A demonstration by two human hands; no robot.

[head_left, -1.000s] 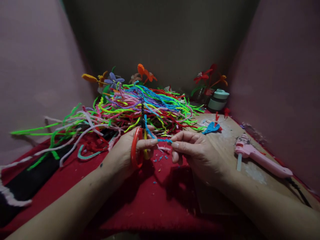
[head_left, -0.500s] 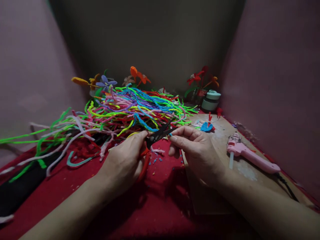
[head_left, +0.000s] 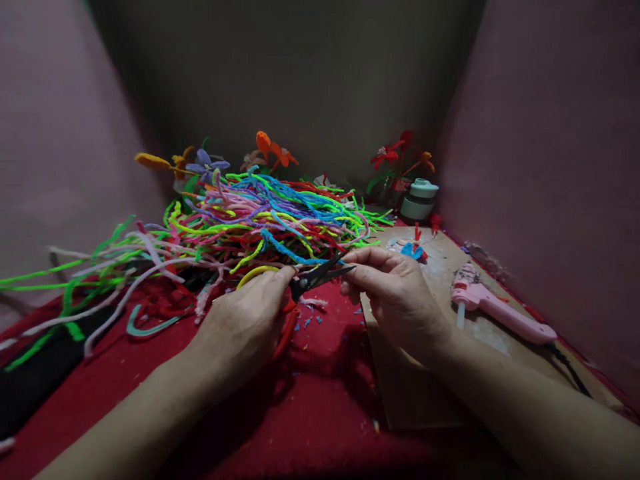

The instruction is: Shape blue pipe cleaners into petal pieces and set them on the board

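Left hand [head_left: 253, 317] gripped scissors [head_left: 320, 275], red handles partly hidden by the fist, black blades parted. Blade tips reached the right hand [head_left: 353, 270], whose thumb and forefinger were pinched on the end of a blue stem [head_left: 287, 250]. Stem ran from the pile's front edge, passing behind the blades, which blocked part of it.

Stem pile [head_left: 240, 217] sat just beyond both hands, loose ends spilling left over a black item [head_left: 45, 367]. Mint stem [head_left: 150, 331] lay curved near the left wrist. Small scraps [head_left: 313, 303] littered the red cloth [head_left: 320, 407] under the scissors.

Right forearm crossed above the board [head_left: 443, 280], covering part of it. On the board: blue piece [head_left: 413, 251] near the right hand, pink glue gun [head_left: 505, 313] right of the forearm, cord trailing off. Jar [head_left: 420, 200] stood past the board's far edge. Behind: orange flower [head_left: 281, 157], purple flower [head_left: 206, 165], red flower [head_left: 385, 155].
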